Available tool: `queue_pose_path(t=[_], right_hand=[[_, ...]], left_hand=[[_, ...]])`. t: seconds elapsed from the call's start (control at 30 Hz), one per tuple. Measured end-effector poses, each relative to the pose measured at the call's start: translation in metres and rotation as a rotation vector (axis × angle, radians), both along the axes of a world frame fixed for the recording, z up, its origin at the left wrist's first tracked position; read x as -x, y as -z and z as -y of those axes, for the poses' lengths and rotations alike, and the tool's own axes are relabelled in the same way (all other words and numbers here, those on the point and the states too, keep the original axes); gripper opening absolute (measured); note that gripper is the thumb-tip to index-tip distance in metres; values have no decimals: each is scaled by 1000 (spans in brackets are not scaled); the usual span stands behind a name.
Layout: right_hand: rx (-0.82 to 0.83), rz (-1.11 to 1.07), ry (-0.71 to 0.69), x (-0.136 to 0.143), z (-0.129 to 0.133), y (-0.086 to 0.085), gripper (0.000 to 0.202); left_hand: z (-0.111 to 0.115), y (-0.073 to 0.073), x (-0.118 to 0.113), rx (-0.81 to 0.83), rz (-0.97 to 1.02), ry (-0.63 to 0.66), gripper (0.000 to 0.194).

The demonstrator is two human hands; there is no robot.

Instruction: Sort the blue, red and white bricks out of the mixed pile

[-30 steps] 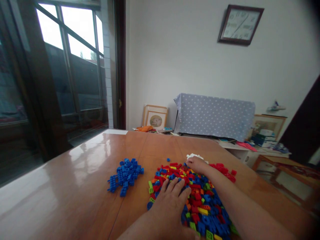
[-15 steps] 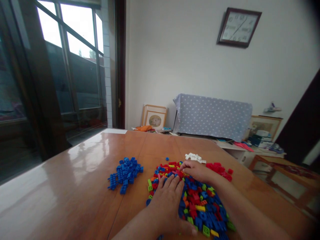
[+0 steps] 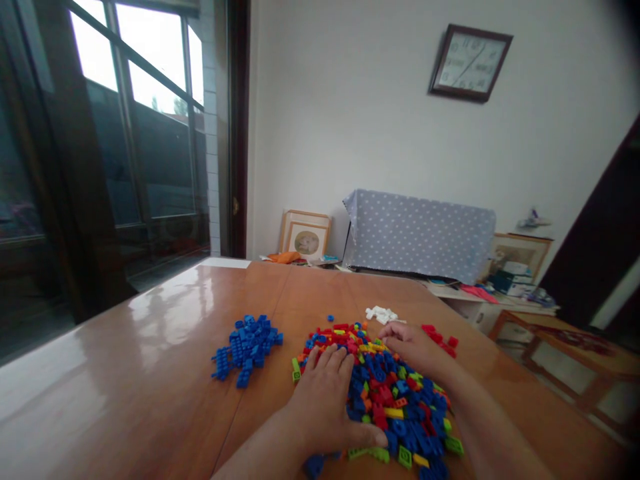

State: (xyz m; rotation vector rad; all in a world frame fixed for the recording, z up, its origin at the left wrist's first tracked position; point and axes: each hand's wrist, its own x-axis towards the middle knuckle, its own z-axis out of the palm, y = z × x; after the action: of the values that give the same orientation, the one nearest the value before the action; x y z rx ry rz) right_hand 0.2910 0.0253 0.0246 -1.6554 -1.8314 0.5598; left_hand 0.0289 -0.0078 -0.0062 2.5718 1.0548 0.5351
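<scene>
A large mixed pile of coloured bricks (image 3: 385, 393) lies on the wooden table. My left hand (image 3: 327, 397) rests palm down over the pile's left side, fingers spread and thumb stretched toward the front. At the pile's back right edge is my right hand (image 3: 407, 343), its fingers curled together; whatever they hold, if anything, is hidden. Left of the pile sits a heap of blue bricks (image 3: 250, 347). White bricks (image 3: 383, 315) lie just behind my right hand, and red bricks (image 3: 440, 339) show to its right, partly covered by it.
The glossy table (image 3: 150, 380) extends to the left. One small blue brick (image 3: 331, 318) lies behind the pile. Beyond the table stand a cloth-covered object (image 3: 420, 233) and leaning frames (image 3: 306, 237). A wooden stool (image 3: 555, 333) is at the right.
My right hand has moved right, from the upper part of the mixed pile toward the red bricks. My left hand stays on the pile, shifted slightly left in view. The camera view has shifted slightly.
</scene>
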Motion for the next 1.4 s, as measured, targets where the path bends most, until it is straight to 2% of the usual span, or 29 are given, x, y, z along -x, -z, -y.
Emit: queue_pose_path(t=[0.13, 0.23, 0.4, 0.63, 0.8, 0.93, 1.07, 1.2, 1.3, 1.4], right_hand=[[6, 165, 22, -2, 1, 19, 25], [-2, 285, -2, 4, 5, 19, 30], [-40, 321, -45, 9, 6, 13, 25], [39, 198, -108, 2, -8, 29, 17], [44, 209, -105, 2, -8, 29, 18], [-13, 258, -111, 5, -8, 25, 17], [3, 297, -150, 5, -10, 24, 17], [-12, 277, -122, 5, -8, 25, 18], [-14, 174, -136, 4, -8, 28, 17], [18, -27, -171, 0, -11, 31, 19]], left_hand=[[-4, -6, 0, -21, 36, -57, 93], [-12, -7, 0, -59, 74, -75, 76], [-20, -6, -2, -39, 46, -59, 73], [-22, -3, -6, -60, -3, -89, 59], [-22, -2, -7, -106, 15, -79, 46], [-21, -6, -9, -95, 31, -76, 46], [-21, -8, -9, -53, 33, -43, 54], [-21, -9, -9, -30, 10, -10, 52], [-20, -9, -10, -57, 24, -23, 51], [-21, -8, -10, -74, 47, -35, 54]])
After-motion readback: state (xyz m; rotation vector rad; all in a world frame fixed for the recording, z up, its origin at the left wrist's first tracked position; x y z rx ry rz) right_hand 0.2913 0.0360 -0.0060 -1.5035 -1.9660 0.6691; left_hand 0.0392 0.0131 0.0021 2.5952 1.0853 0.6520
